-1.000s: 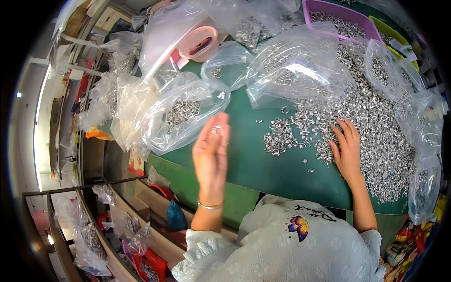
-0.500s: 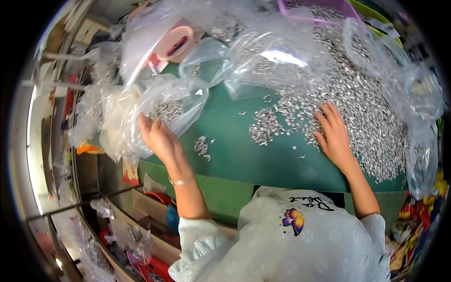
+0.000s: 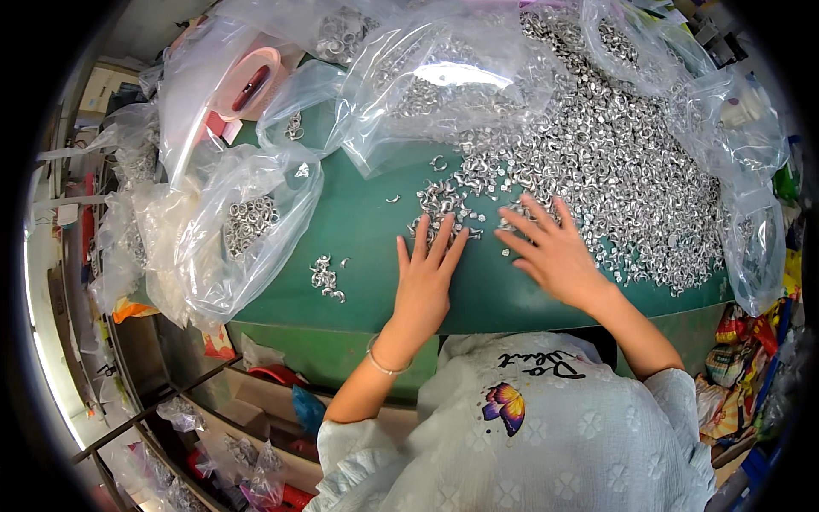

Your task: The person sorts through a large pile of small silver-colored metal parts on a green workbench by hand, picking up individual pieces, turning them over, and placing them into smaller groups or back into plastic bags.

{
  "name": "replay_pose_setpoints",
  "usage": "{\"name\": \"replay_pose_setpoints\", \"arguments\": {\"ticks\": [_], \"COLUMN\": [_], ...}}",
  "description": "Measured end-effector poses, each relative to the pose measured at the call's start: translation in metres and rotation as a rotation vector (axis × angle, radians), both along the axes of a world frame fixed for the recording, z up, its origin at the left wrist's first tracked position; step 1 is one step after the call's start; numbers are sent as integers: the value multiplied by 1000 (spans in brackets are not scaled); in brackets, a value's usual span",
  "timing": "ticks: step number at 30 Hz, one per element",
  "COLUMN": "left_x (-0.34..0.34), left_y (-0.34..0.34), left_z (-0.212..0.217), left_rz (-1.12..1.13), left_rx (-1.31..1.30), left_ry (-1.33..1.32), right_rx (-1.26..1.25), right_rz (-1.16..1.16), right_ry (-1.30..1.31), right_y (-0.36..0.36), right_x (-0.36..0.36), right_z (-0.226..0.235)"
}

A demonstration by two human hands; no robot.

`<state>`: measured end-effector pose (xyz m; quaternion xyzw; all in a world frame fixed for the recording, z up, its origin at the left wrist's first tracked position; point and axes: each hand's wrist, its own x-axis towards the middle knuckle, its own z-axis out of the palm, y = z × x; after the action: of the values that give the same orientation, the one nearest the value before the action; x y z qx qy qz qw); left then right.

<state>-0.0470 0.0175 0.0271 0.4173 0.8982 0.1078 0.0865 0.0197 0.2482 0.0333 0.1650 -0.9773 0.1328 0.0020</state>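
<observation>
Small silver-coloured metal rings, some looking like open loops, cover the right of the green tabletop (image 3: 358,205) in a large pile (image 3: 640,179). My left hand (image 3: 426,277) lies palm down with fingers spread, its fingertips at the near edge of a small heap of rings (image 3: 439,200). Just right of it, my right hand (image 3: 553,253) is also spread flat, fingertips on loose rings between the heap and the large pile. Neither hand grips anything; what lies under the right fingers is partly hidden. A little cluster of rings (image 3: 325,278) sits apart, left of my left hand.
A see-through plastic bag (image 3: 290,200) with rings inside lies at the left. Another large bag (image 3: 444,72) covers rings at the back. A pink tub (image 3: 271,81) holding a red object stands far left. Open compartments (image 3: 256,392) lie below the table's near edge.
My left hand has moved right, from the left plastic bag to the small heap. My right hand has shifted left from the large pile's edge. The view has moved too.
</observation>
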Motion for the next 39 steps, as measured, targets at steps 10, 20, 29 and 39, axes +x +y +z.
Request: {"name": "replay_pose_setpoints", "arguments": {"ticks": [10,20,29,39], "left_x": [15,-13,44,48], "left_y": [-7,-3,-16,-4], "left_z": [-6,-2,-1,-10], "left_rz": [43,322,261,322], "left_rx": [97,404,426,654], "left_ry": [1,-2,-95,-132], "right_rx": [-192,-283,-161,-121], "right_rz": [-207,-205,-196,-130], "right_ry": [230,273,239,218], "right_y": [-20,-27,-12,-14], "right_x": [3,-25,-12,12], "right_z": [-4,-6,-8,-4]}}
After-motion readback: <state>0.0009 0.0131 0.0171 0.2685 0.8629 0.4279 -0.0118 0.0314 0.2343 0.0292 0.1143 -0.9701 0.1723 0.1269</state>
